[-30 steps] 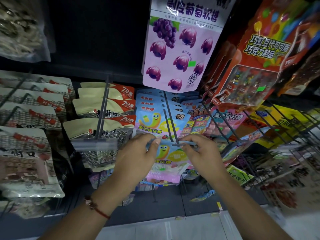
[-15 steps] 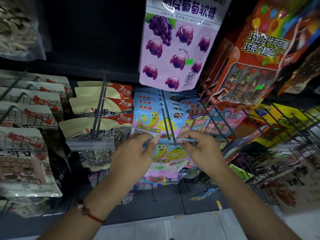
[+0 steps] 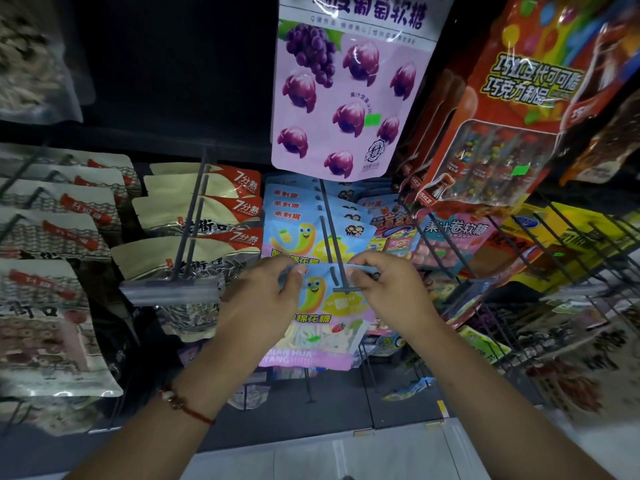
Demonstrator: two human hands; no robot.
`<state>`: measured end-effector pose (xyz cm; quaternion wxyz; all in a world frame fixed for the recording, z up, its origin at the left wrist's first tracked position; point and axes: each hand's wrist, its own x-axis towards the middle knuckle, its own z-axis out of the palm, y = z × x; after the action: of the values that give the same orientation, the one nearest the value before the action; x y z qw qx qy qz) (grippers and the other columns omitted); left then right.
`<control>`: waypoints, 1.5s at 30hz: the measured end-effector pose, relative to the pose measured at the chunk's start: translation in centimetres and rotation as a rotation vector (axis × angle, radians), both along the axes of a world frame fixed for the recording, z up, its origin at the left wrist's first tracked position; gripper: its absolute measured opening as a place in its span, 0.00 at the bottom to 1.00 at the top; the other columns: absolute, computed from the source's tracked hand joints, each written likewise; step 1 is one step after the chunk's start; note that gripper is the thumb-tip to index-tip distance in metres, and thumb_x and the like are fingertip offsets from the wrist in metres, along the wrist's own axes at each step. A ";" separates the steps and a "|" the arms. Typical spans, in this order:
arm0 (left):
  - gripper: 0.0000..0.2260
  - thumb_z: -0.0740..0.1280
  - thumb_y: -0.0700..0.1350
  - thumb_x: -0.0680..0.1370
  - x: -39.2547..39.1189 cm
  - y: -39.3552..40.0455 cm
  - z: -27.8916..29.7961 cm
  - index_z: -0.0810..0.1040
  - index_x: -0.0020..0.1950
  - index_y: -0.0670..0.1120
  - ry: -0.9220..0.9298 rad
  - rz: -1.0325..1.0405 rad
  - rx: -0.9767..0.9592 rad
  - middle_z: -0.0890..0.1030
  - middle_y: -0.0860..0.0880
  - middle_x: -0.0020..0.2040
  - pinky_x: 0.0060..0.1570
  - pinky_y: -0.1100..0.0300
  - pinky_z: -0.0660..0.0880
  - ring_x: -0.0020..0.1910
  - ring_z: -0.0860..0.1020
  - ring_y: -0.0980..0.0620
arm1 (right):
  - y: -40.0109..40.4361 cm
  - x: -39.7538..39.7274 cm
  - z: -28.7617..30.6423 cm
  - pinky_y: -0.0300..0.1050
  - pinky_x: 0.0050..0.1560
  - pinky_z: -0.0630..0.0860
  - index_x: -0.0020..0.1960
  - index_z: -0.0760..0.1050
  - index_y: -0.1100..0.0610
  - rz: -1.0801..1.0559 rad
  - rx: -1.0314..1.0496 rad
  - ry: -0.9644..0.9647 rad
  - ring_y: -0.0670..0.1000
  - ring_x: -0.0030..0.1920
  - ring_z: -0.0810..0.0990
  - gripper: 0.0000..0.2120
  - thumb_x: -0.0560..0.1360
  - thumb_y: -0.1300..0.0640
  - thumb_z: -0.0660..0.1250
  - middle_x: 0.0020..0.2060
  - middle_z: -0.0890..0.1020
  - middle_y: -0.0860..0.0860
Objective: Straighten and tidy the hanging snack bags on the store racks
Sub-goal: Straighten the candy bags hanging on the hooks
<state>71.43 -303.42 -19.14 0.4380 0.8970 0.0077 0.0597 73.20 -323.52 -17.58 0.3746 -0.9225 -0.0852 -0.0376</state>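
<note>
Both the left hand [image 3: 258,299] and right hand [image 3: 388,292] pinch the marshmallow bag's [image 3: 329,317] top corners at the hook [image 3: 334,237], fingers curled

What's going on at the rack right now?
A person is working on the front blue marshmallow bag on the centre peg hook. The left hand and the right hand each pinch a top corner of it, holding it level at the hook's tip. More of the same bags hang behind it, with sunflower seed bags on the hook to the left.
</note>
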 end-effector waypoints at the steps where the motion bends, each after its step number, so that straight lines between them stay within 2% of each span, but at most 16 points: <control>1: 0.11 0.60 0.56 0.81 0.4 0.0 0.0 0.81 0.55 0.55 0.003 0.010 0.010 0.81 0.53 0.52 0.44 0.57 0.75 0.46 0.79 0.51 | 0.1 0.4 0.1 0.48 0.39 0.73 0.42 0.78 0.52 -0.002 -0.011 -0.016 0.49 0.37 0.75 0.08 0.79 0.53 0.66 0.37 0.78 0.48; 5: 0.12 0.60 0.55 0.81 1.9 -0.2 0.0 0.80 0.57 0.53 -0.027 0.018 0.003 0.82 0.51 0.53 0.46 0.54 0.77 0.46 0.79 0.47 | 0.7 2.2 0.2 0.49 0.38 0.73 0.44 0.78 0.55 -0.005 -0.077 -0.094 0.49 0.36 0.74 0.08 0.80 0.54 0.65 0.36 0.77 0.48; 11: 0.15 0.60 0.53 0.82 2.9 -0.2 -1.1 0.77 0.64 0.49 -0.118 -0.009 0.098 0.77 0.49 0.60 0.54 0.49 0.75 0.57 0.76 0.44 | 0.7 2.6 -0.3 0.51 0.49 0.76 0.51 0.81 0.59 -0.004 -0.106 -0.129 0.52 0.47 0.78 0.09 0.79 0.55 0.65 0.45 0.82 0.52; 14: 0.19 0.59 0.53 0.80 2.0 -0.5 -1.3 0.74 0.68 0.48 -0.211 -0.031 0.205 0.73 0.46 0.65 0.57 0.46 0.74 0.61 0.73 0.42 | 0.3 2.0 -0.3 0.53 0.57 0.75 0.59 0.79 0.58 -0.011 -0.131 -0.120 0.54 0.56 0.77 0.11 0.79 0.55 0.65 0.53 0.81 0.54; 17: 0.21 0.59 0.52 0.78 0.2 -0.5 -0.9 0.72 0.70 0.47 -0.299 -0.017 0.280 0.69 0.43 0.70 0.64 0.42 0.69 0.66 0.68 0.41 | -0.3 0.8 -0.3 0.52 0.64 0.71 0.66 0.75 0.56 -0.046 -0.171 -0.122 0.53 0.63 0.73 0.17 0.78 0.57 0.65 0.62 0.78 0.53; 21: 0.24 0.60 0.51 0.77 -2.6 -0.5 -1.7 0.71 0.72 0.46 -0.381 -0.074 0.431 0.66 0.40 0.74 0.71 0.37 0.59 0.73 0.62 0.37 | -1.7 -1.1 -1.0 0.51 0.75 0.58 0.74 0.65 0.53 -0.069 -0.303 -0.170 0.53 0.75 0.61 0.26 0.78 0.55 0.66 0.73 0.67 0.51; 24: 0.32 0.67 0.51 0.76 -4.3 -1.2 -3.6 0.62 0.77 0.45 -0.316 -0.134 0.559 0.52 0.39 0.79 0.74 0.38 0.50 0.77 0.51 0.34 | -2.5 -3.0 -2.1 0.51 0.76 0.51 0.78 0.59 0.53 -0.066 -0.401 -0.160 0.54 0.78 0.52 0.30 0.79 0.53 0.64 0.77 0.59 0.51; 26: 0.37 0.71 0.52 0.74 -5.0 -2.1 -4.5 0.60 0.78 0.44 -0.253 -0.143 0.604 0.48 0.38 0.79 0.73 0.38 0.49 0.77 0.49 0.33 | -3.0 -4.2 -2.8 0.52 0.76 0.50 0.78 0.57 0.52 -0.060 -0.423 -0.149 0.54 0.78 0.50 0.30 0.79 0.51 0.63 0.78 0.58 0.50; 28: 0.39 0.73 0.52 0.72 -5.5 -3.1 -4.9 0.60 0.78 0.44 -0.212 -0.149 0.637 0.50 0.36 0.79 0.72 0.37 0.49 0.77 0.50 0.32 | -3.4 -5.3 -3.4 0.53 0.76 0.51 0.78 0.58 0.52 -0.056 -0.424 -0.141 0.53 0.78 0.50 0.30 0.78 0.49 0.60 0.78 0.58 0.50; 31: 0.39 0.71 0.53 0.72 -6.1 -4.8 -5.1 0.59 0.79 0.44 -0.172 -0.210 0.652 0.55 0.37 0.78 0.71 0.36 0.53 0.76 0.53 0.32 | -4.5 -6.5 -3.6 0.49 0.75 0.50 0.77 0.61 0.53 -0.063 -0.432 -0.152 0.53 0.78 0.52 0.30 0.76 0.48 0.60 0.77 0.59 0.50; 34: 0.39 0.66 0.54 0.72 -6.4 -6.6 -4.9 0.56 0.79 0.45 -0.142 -0.286 0.656 0.56 0.38 0.78 0.70 0.36 0.55 0.77 0.54 0.34 | -6.2 -7.2 -3.6 0.46 0.74 0.48 0.76 0.62 0.52 -0.088 -0.419 -0.160 0.50 0.77 0.51 0.29 0.77 0.49 0.62 0.77 0.59 0.49; 38: 0.41 0.69 0.57 0.72 -6.0 -9.3 -3.9 0.54 0.80 0.47 -0.079 -0.329 0.688 0.57 0.38 0.78 0.71 0.36 0.61 0.75 0.58 0.33 | -9.5 -8.0 -3.7 0.45 0.75 0.49 0.76 0.63 0.52 -0.131 -0.404 -0.144 0.50 0.78 0.50 0.29 0.78 0.51 0.67 0.77 0.59 0.49; 40: 0.41 0.66 0.59 0.75 -5.6 -11.0 -2.6 0.48 0.81 0.48 -0.044 -0.349 0.730 0.49 0.38 0.79 0.72 0.38 0.57 0.76 0.55 0.33 | -11.4 -8.4 -3.5 0.46 0.76 0.49 0.77 0.61 0.51 -0.142 -0.408 -0.132 0.47 0.78 0.47 0.29 0.79 0.49 0.66 0.77 0.58 0.47; 42: 0.38 0.56 0.59 0.81 -5.2 -13.0 -2.2 0.33 0.78 0.50 -0.021 -0.390 0.735 0.34 0.41 0.78 0.75 0.40 0.46 0.77 0.40 0.35 | -13.5 -8.8 -3.3 0.45 0.76 0.48 0.77 0.59 0.49 -0.147 -0.386 -0.100 0.43 0.76 0.44 0.29 0.80 0.49 0.64 0.78 0.55 0.45; 43: 0.37 0.54 0.58 0.82 -5.1 -14.0 -1.8 0.29 0.77 0.50 0.006 -0.404 0.741 0.31 0.42 0.77 0.75 0.41 0.43 0.77 0.36 0.37 | -14.7 -9.0 -3.2 0.47 0.76 0.49 0.78 0.59 0.48 -0.150 -0.381 -0.086 0.43 0.76 0.44 0.28 0.80 0.48 0.63 0.78 0.55 0.45; 45: 0.36 0.53 0.58 0.82 -5.0 -16.4 -1.4 0.29 0.77 0.50 -0.002 -0.417 0.758 0.29 0.43 0.76 0.75 0.41 0.42 0.77 0.35 0.38 | -17.2 -9.3 -3.1 0.49 0.76 0.50 0.78 0.59 0.48 -0.160 -0.392 -0.072 0.48 0.78 0.46 0.28 0.80 0.48 0.62 0.78 0.55 0.46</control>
<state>66.41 -319.85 -20.56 0.0805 0.9767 -0.1967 -0.0304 63.89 -340.75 -20.68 0.1807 -0.9796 -0.0309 -0.0828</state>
